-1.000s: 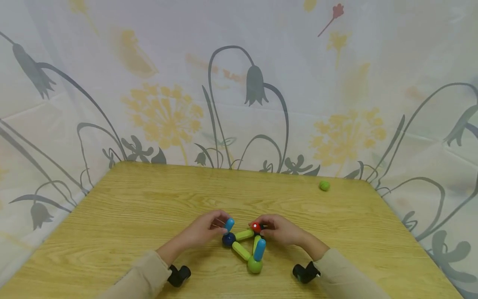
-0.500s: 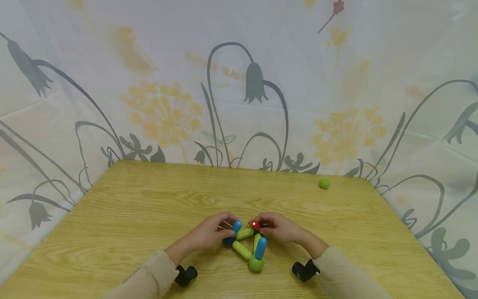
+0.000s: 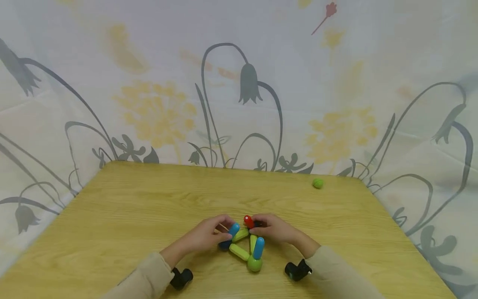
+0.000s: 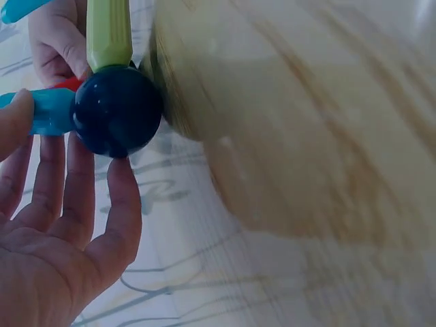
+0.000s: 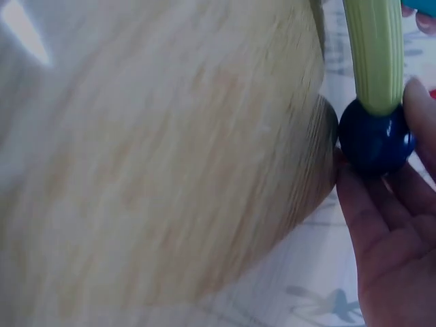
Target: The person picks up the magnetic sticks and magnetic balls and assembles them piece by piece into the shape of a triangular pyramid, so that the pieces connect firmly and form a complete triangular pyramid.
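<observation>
A triangle of light green sticks (image 3: pixel 240 252) joined by balls lies on the wooden table. At its left corner, my left hand (image 3: pixel 204 236) pinches a blue stick (image 4: pixel 53 111) that leans from a navy ball (image 4: pixel 118 110); a fingertip touches that ball from below. My right hand (image 3: pixel 278 229) holds a short red stick (image 3: pixel 248 221) at the far corner, its fingers also around the navy ball (image 5: pixel 376 136) there. A green ball (image 3: pixel 254 263) forms the near corner, with another blue stick (image 3: pixel 259 248) standing up from it, untouched.
A small green ball (image 3: pixel 318 183) lies near the table's back right edge. Behind the table (image 3: pixel 157 195) hangs a flower-patterned cloth (image 3: pixel 239 124). Black wrist devices (image 3: pixel 298 270) sit below both cuffs.
The blue stick in my left hand leans further right than before. The red stick has tilted, and more of its length shows. The near green ball keeps its place; the head view has shifted slightly.
</observation>
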Demonstrator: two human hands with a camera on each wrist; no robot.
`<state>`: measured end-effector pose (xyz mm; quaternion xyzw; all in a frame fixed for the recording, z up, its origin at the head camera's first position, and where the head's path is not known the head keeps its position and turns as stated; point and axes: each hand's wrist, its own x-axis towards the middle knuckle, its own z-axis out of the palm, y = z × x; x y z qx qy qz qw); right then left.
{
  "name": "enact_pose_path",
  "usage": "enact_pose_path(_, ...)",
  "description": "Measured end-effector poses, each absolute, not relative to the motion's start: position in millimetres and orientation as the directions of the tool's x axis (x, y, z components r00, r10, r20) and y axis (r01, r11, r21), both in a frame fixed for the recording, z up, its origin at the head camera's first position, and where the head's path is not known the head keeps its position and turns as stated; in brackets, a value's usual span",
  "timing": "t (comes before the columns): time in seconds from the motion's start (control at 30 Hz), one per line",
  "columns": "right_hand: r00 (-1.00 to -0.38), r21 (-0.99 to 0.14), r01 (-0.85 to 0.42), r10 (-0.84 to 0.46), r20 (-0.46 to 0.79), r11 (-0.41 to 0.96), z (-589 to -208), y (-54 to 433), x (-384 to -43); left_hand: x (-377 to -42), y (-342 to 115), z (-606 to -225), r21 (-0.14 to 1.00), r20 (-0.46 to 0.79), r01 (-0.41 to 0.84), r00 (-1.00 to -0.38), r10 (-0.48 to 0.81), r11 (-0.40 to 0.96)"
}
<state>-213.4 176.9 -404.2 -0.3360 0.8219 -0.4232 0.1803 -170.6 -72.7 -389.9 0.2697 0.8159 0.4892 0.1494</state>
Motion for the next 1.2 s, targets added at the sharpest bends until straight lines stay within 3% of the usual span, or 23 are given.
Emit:
enact_pose_path(0.2,-0.741,-0.819,-0.379,-0.671,-0.011,0.431,-404.4,167.3,-206.0,-162.1,-78.4,-394.3,0.879,0.005,0.296,-0.789,0.614,0.373)
enact_pose_path(0.4,-0.778,-0.801,-0.380,-0.629,0.006,0.463,-396.2,192.1,-188.0,-156.1,-72.8,-392.0,0.893,-0.020,0.265,-0.783,0.621,0.364)
enact_pose_path(0.63,-0.709,-0.842,-0.316,-0.698,-0.096,0.437,-390.2,210.7,-165.4,-155.1,-67.4,-387.2,0.890,-0.032,0.255,-0.793,0.608,0.378)
enact_pose_path(0.9,-0.701,-0.808,-0.443,-0.712,0.042,0.389,-389.3,207.9,-153.8,-158.0,-62.5,-384.9,0.881,-0.061,0.248,-0.784,0.618,0.402)
enact_pose_path(1.2,-0.689,-0.771,-0.501,-0.720,0.079,0.394,-389.8,201.3,-152.8,-159.6,-59.3,-384.8,0.869,-0.038,0.308,-0.739,0.673,0.388)
